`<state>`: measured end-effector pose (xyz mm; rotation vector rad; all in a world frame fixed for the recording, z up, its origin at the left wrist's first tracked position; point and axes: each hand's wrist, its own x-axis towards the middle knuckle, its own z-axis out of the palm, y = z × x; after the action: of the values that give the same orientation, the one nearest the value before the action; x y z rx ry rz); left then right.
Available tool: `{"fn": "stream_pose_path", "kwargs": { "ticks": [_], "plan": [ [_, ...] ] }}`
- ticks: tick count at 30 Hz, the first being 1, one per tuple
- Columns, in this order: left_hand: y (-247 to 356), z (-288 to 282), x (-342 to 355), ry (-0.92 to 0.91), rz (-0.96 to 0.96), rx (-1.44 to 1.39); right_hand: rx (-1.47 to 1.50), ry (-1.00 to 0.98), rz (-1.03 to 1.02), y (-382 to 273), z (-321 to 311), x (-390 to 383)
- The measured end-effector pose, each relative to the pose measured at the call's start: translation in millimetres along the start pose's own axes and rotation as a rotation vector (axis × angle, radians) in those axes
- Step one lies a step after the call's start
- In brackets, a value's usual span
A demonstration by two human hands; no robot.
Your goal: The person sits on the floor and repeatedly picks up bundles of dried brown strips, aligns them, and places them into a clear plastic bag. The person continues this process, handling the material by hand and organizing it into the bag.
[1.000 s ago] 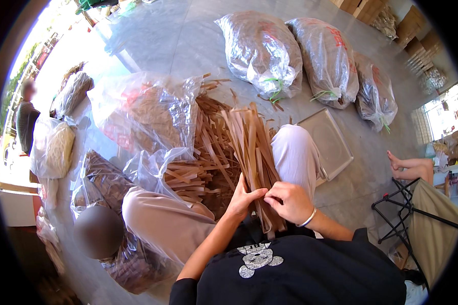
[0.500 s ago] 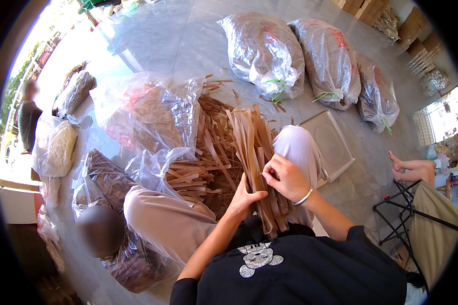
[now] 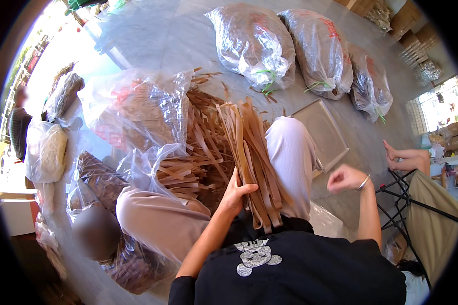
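My left hand (image 3: 232,195) is closed around the lower part of a bundle of long, flat brown strips (image 3: 249,152), thumb across the front. The bundle stands upright between my knees, its lower end against my black shirt. Apart from it, to the right past my right knee, is my right hand (image 3: 342,179), slightly blurred, with a bracelet at the wrist. Its fingers are curled together, and whatever they may hold is hidden. Left of the bundle, a loose heap of similar brown strips (image 3: 204,152) spills from a clear plastic bag (image 3: 132,104).
Three stuffed clear sacks (image 3: 254,46) with green ties lie on the grey floor ahead. A shallow tray (image 3: 320,134) lies beyond my right knee. At the right are a folding chair (image 3: 432,213) and another person's bare leg (image 3: 409,160). Two other people are at the left, among filled bags (image 3: 46,152).
My right hand has left the bundle and swung out to the right. My left hand keeps its hold on the strips. The whole view has shifted slightly.
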<state>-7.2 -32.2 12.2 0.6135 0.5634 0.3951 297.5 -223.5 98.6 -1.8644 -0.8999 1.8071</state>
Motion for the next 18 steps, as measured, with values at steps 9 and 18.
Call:
{"fn": "stream_pose_path", "kwargs": {
  "ticks": [9, 18],
  "plan": [
    [1.0, -8.0, 7.1, -0.020, -0.024, 0.020, -0.654, 0.707, -0.410, -89.4, 73.2, 12.0],
    [5.8, -15.3, 18.8, -0.118, -0.135, -0.122, -1.520, 0.449, -0.823, -107.5, 116.8, 93.0]
  ]
}}
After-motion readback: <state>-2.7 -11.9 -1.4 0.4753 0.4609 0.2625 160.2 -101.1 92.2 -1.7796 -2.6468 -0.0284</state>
